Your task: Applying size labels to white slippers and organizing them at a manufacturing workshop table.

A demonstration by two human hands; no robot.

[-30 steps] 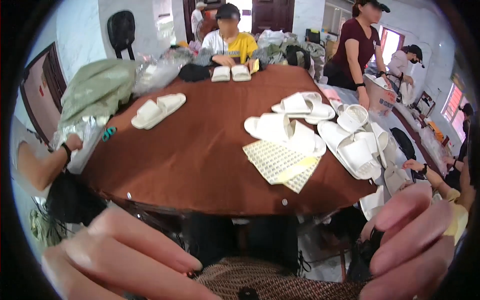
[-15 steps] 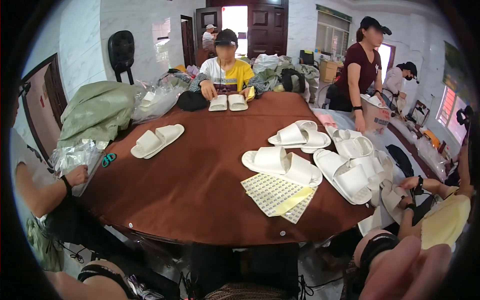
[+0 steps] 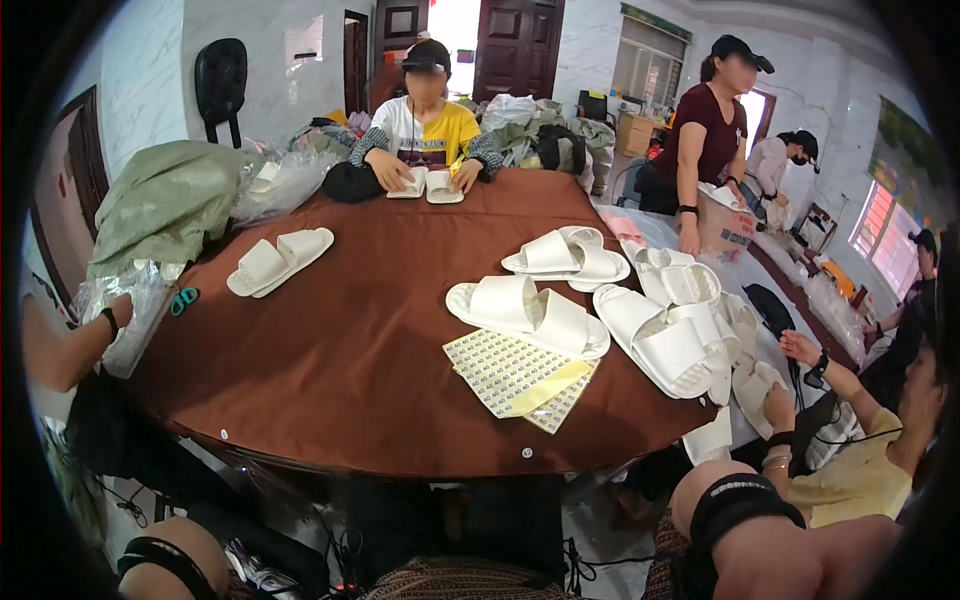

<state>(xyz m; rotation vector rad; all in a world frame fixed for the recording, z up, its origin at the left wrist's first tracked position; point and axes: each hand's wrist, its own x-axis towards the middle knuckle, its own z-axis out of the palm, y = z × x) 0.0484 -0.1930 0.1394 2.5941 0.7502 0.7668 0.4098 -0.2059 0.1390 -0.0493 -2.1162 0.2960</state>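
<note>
At the lower right edge my right hand (image 3: 805,560) is close to the camera and blurred beside a black wristband; its fingers cannot be made out. At the lower left my left forearm (image 3: 190,540) shows with a black band, its hand mostly cut off by the rim. Neither hand touches anything on the brown-covered table (image 3: 330,380). Ahead lie a pair of white slippers (image 3: 495,303) and yellowish sheets of small printed stickers (image 3: 490,365), partly overlapping. More white slippers (image 3: 560,253) lie beyond, others (image 3: 650,340) are heaped at right, and another pair (image 3: 280,262) sits at left.
Across the table a person (image 3: 430,125) handles a slipper pair (image 3: 445,187). Co-workers sit or stand at left and right; one in yellow (image 3: 850,460) holds a slipper. Teal scissors (image 3: 184,300) lie by a clear plastic bag (image 3: 145,320). A green sack (image 3: 165,205) stands behind.
The view has turned slightly, so the table appears further left. The person opposite now has both hands at the slippers. The yellow-clad co-worker has raised one hand. My arms stay at the lower edges.
</note>
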